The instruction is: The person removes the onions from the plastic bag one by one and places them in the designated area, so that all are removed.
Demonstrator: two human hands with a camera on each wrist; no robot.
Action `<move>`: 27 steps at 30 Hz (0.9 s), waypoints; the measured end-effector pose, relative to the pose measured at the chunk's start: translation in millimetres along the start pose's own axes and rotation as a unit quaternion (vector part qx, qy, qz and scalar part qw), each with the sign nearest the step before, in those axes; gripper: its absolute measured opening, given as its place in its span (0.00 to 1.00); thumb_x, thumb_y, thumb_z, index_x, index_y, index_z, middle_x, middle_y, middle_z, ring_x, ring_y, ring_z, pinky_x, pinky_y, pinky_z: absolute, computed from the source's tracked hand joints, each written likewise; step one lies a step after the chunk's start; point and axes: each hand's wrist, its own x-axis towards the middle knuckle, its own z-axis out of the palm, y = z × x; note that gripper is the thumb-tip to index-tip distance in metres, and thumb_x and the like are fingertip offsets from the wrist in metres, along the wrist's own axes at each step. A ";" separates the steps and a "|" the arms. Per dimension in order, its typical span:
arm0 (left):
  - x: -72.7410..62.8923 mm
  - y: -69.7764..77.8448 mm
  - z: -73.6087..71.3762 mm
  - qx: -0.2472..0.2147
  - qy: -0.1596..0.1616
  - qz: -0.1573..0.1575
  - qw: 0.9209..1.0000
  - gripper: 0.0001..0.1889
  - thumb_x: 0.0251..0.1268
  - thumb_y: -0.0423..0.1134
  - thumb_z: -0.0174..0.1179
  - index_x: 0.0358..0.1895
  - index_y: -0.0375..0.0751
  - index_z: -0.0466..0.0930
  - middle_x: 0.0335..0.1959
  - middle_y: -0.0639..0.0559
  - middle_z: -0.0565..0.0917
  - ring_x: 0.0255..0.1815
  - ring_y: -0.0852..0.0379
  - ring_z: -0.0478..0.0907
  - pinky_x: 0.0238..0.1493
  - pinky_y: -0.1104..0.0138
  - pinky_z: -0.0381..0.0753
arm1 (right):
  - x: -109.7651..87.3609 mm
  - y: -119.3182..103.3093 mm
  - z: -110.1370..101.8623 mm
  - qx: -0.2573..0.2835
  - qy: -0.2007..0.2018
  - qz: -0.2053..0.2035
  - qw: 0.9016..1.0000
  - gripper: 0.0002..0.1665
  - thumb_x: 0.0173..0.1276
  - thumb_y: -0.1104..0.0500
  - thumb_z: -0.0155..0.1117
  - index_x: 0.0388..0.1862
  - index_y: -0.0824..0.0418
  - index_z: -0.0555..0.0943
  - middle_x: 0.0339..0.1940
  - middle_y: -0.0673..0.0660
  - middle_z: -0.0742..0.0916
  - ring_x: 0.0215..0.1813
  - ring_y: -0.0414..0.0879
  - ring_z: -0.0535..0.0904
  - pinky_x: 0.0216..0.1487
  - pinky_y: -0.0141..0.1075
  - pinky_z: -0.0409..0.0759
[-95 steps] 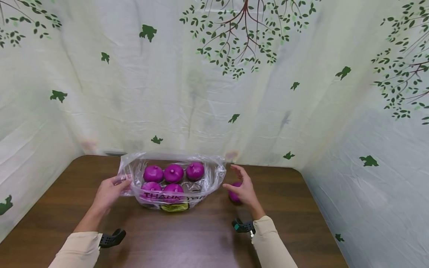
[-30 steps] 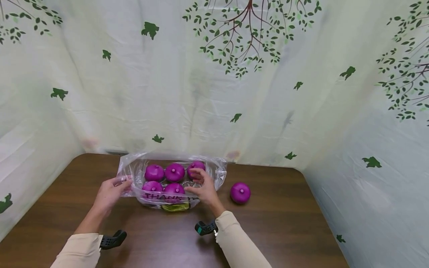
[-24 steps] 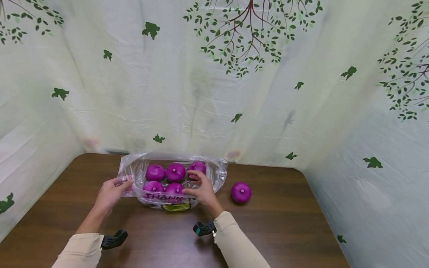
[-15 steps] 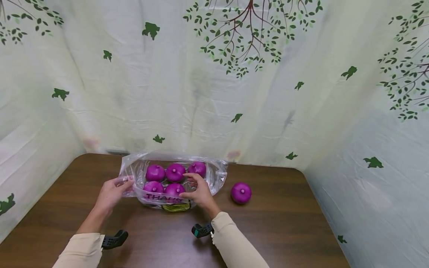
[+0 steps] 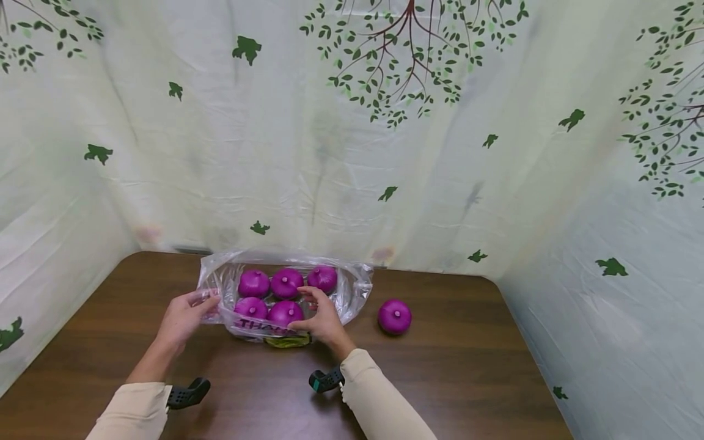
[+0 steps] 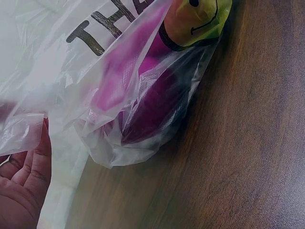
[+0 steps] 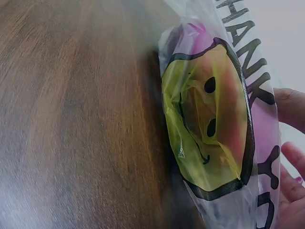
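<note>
In the head view, a clear plastic bag (image 5: 356, 287) with THANK printed on it lies spread wide on the table. Several purple onions (image 5: 322, 278) sit inside in two rows. My left hand (image 5: 181, 318) pinches the bag's left edge between thumb and fingers; the left wrist view shows the plastic (image 6: 21, 136) between them. My right hand (image 5: 324, 318) is at the bag's front right, fingers loosely bent and thumb apart, right beside the front-row onion (image 5: 285, 313). The right wrist view shows its thumb (image 7: 289, 107) partly behind the printed bag wall.
A single purple onion (image 5: 394, 316) rests on the brown table (image 5: 456, 366), right of the bag. A yellow smiley print (image 7: 209, 129) marks the bag's front. Leaf-patterned curtains (image 5: 352, 171) stand behind the table and along both sides.
My right hand has moved left from the lone onion into the bag's opening, then a little lower and further left toward the front-row onion. My left hand stays at the bag's edge.
</note>
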 end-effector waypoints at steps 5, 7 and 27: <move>-0.4 -1.8 -0.1 -0.008 0.002 0.002 1.000 0.28 0.73 0.48 0.53 0.58 0.21 0.71 0.34 0.53 0.82 0.33 0.67 0.76 0.36 0.73 0.76 | -0.3 0.3 6.4 -0.018 0.007 0.005 1.000 0.45 0.43 0.66 0.82 0.62 0.61 0.73 0.58 0.61 0.80 0.58 0.58 0.74 0.58 0.46 0.74; -0.7 -2.6 -0.3 -0.010 0.001 0.001 1.000 0.28 0.73 0.48 0.53 0.58 0.22 0.71 0.34 0.53 0.82 0.33 0.67 0.76 0.36 0.73 0.76 | -0.7 1.1 9.6 -0.023 0.007 0.009 1.000 0.45 0.43 0.65 0.82 0.62 0.60 0.73 0.58 0.61 0.79 0.59 0.57 0.74 0.58 0.45 0.74; -2.6 -1.4 -1.6 -0.012 -0.002 -0.004 1.000 0.28 0.73 0.48 0.52 0.60 0.22 0.70 0.36 0.51 0.82 0.34 0.66 0.76 0.37 0.73 0.76 | -3.0 0.4 29.4 -0.051 0.027 0.049 0.997 0.42 0.48 0.57 0.81 0.61 0.59 0.72 0.55 0.57 0.79 0.60 0.52 0.72 0.62 0.45 0.69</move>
